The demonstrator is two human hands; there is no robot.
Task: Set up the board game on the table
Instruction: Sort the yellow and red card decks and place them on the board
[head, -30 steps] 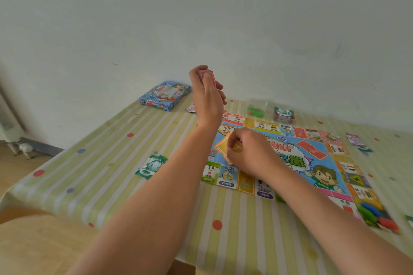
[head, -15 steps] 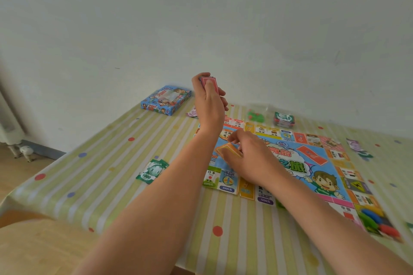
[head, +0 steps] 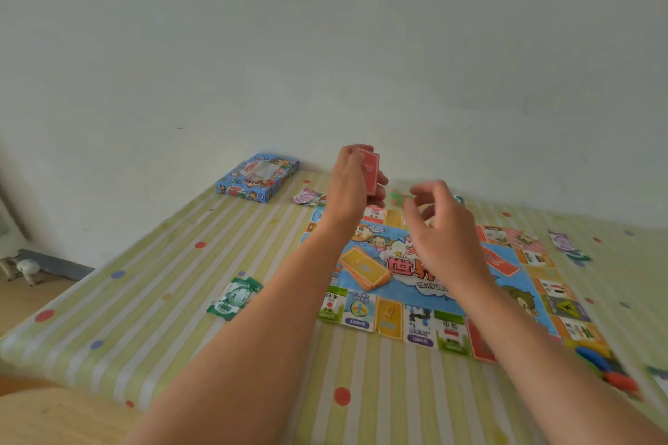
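I take the game board [head: 397, 321] as my mark. It lies flat on the striped surface [head: 144, 300], and I place everything else from it. My left hand [head: 352, 188] is raised over the board's far edge, fingers wrapped round a red card deck [head: 369, 172]. The deck is held on end, I judge so the other hand can square it or take it. My right hand [head: 442, 228] hovers above the board's middle, turned toward that deck. Its fingers [head: 428, 190] are loosely curled, with nothing in them that I can make out.

An orange card deck [head: 365, 267] lies at the board's left-centre, on what I take to be its printed slot. A red printed slot [head: 500, 262] at the board's right-centre looks bare, so the red deck likely belongs there. A green banknote [head: 235, 298] lies off the board's left edge. The game box [head: 258, 177] sits beyond the far-left corner, out of the way. Coloured pawns [head: 607, 368] crowd the board's near-right corner.
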